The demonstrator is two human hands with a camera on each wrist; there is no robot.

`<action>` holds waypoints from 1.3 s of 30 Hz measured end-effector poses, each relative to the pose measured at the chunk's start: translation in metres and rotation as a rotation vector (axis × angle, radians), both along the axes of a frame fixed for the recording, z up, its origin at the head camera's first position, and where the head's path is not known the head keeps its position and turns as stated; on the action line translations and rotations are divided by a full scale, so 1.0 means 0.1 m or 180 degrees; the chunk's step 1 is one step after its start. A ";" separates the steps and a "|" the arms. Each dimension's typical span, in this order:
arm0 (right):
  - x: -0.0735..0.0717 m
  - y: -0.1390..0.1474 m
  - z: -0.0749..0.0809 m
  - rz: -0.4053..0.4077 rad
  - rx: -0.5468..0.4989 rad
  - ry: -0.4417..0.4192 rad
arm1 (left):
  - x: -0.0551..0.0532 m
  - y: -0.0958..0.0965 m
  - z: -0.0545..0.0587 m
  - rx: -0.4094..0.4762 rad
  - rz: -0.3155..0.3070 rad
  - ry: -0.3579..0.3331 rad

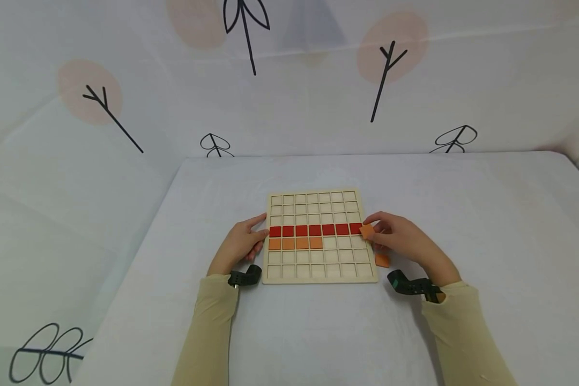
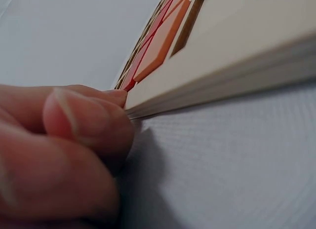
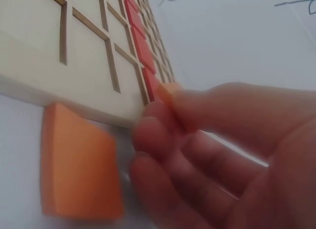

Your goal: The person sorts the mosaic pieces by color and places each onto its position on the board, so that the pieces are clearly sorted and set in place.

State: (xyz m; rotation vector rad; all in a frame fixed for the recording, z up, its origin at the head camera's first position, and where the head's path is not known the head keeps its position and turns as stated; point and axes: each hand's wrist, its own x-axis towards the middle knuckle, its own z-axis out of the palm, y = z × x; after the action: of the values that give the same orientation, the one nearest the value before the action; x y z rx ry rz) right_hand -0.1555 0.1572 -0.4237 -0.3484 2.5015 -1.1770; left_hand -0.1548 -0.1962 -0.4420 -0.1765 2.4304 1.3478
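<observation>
A wooden grid board (image 1: pixel 337 274) lies on the white table. A full row of red tiles (image 1: pixel 301 231) runs across it, with several orange tiles (image 1: pixel 288 243) in the left cells of the row just below. At the board's left edge, fingertips of my left hand (image 1: pixel 237 243) touch the rim beside the red row. My right hand (image 1: pixel 402 237) pinches an orange tile (image 1: pixel 366 231) between thumb and fingers, tilted over the right rim at the red row's end. Another loose orange tile (image 3: pixel 81 165) lies by the board's right edge, below that hand.
Black wrist cameras (image 1: pixel 245 276) sit on both wrists, near the board's lower corners. White cloth (image 1: pixel 318 332) covers the table. A patterned fabric backdrop (image 1: pixel 309 107) rises behind the table and on its left.
</observation>
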 end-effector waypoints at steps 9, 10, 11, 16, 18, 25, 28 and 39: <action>0.02 -0.09 0.03 -0.0115 0.0319 0.0206 | 0.00 0.00 -0.01 -0.0003 0.0003 -0.0005; 0.03 -0.10 0.03 -0.0123 0.0336 0.0187 | 0.00 0.00 -0.01 -0.0010 0.0004 -0.0005; 0.03 -0.12 0.03 -0.0132 0.0350 0.0159 | 0.00 0.00 -0.01 -0.0014 0.0009 -0.0005; 0.05 -0.19 0.03 -0.0131 0.0393 0.0191 | -0.01 0.00 -0.02 -0.0036 0.0028 -0.0014; 0.05 -0.22 0.02 -0.0099 0.0391 0.0234 | -0.01 0.00 -0.02 -0.0032 0.0029 -0.0015; 0.06 -0.30 -0.01 0.0016 0.0440 0.0318 | -0.01 0.01 -0.02 -0.0027 0.0062 -0.0029; 0.06 -0.33 -0.02 0.0068 0.0421 0.0309 | 0.00 0.01 -0.02 -0.0034 0.0059 -0.0027; 0.09 -0.44 -0.05 0.0116 0.0345 0.0435 | 0.00 0.01 -0.04 -0.0023 0.0062 -0.0001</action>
State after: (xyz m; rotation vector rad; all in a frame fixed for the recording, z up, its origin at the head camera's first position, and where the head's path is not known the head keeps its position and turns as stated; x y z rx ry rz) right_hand -0.1467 0.1135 -0.4283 -0.4576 2.6514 -1.0307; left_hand -0.1550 -0.1955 -0.4462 -0.2026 2.4395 1.3473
